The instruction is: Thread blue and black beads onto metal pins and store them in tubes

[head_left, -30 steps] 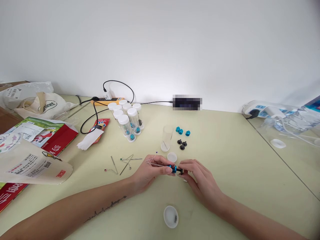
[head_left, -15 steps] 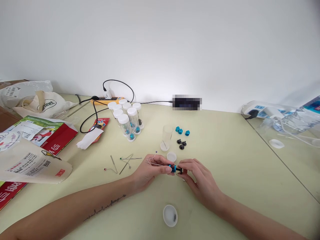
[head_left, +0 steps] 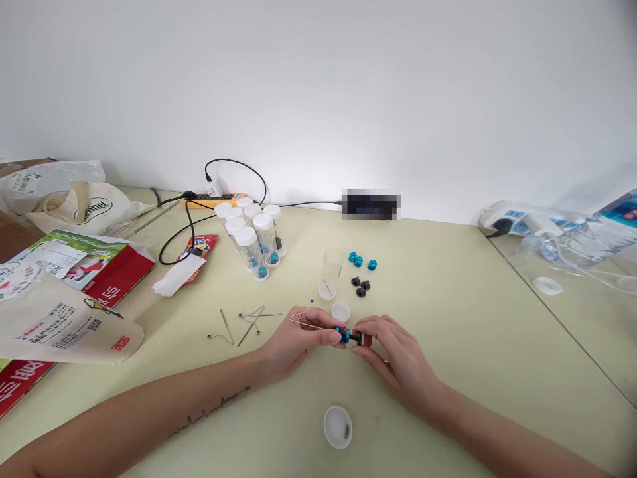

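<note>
My left hand (head_left: 308,340) pinches a small blue ribbed metal part (head_left: 345,335), with a thin bent metal wire (head_left: 301,322) running back across the fingers. Meeting it end to end is a black screw-like part (head_left: 357,338), gripped between the thumb and fingers of my right hand (head_left: 395,352). Just beyond the hands lies a white cap (head_left: 341,311), and behind it stands a clear uncapped tube (head_left: 333,265) with a thin pin inside. Several blue parts (head_left: 358,261) and black screw-like parts (head_left: 361,292) lie to its right. Bent metal wires (head_left: 226,326) lie left of my left hand.
White-capped clear tubes (head_left: 246,236) with blue pieces stand together at back left. A shallow white dish (head_left: 338,427) sits near the front. Left are a red packet (head_left: 206,249), a paper cup (head_left: 70,325) and boxes; a power strip (head_left: 517,216) is at right.
The black part between my hands looks slightly turned, and my right fingers have shifted a little around it. Otherwise the view has only moved slightly.
</note>
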The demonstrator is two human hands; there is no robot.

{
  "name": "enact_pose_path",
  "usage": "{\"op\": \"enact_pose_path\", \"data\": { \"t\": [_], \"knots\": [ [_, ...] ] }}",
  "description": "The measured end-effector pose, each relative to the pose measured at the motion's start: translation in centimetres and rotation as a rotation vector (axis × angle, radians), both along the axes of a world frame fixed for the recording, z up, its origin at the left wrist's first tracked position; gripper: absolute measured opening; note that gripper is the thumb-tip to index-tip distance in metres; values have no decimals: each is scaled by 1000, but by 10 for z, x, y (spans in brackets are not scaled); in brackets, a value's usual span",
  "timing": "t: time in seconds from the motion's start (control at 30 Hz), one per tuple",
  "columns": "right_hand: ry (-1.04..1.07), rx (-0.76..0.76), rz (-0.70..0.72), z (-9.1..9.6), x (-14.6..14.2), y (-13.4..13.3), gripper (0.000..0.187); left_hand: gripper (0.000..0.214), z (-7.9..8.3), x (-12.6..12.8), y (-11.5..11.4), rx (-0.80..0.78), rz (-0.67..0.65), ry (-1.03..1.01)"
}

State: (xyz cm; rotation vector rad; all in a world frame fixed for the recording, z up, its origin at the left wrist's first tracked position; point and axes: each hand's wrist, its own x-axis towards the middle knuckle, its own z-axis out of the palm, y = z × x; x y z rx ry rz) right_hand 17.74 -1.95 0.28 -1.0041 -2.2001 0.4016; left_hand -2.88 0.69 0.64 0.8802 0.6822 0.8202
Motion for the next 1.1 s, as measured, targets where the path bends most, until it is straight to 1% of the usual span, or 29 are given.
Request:
{"op": "enact_pose_path", "data": {
  "t": [0.13,0.2,0.37,0.53,0.67,0.83,0.93,1.03,1.1],
  "knots": [
    [28,52,-1,0,-1,1,17,17,-1,0,0,-2,-4,-23],
    [27,49,2,0,-2,1,16,17,-1,-1,0,-1,-3,-21],
    [9,2,5,3,-1,1,5,17,-3,-1,1,8,-9,-11],
    [17,-7,7,3,-1,1,4,16,-2,-1,0,11,-15,-22],
    [21,-22,18,1,-1,1,7,15,0,-1,-2,25,-24,-25],
    [20,-46,37,-1,1,0,16,14,-1,-1,-1,31,-25,-26],
    [15,-93,19,1,0,-1,8,15,-2,-1,1,15,-17,-32],
    [5,-109,-8,3,-1,-2,19,16,-2,-1,1,7,-6,-33],
    [-9,-80,-2,3,-2,-2,14,16,-2,-1,1,9,-3,-35]
  ]
}}
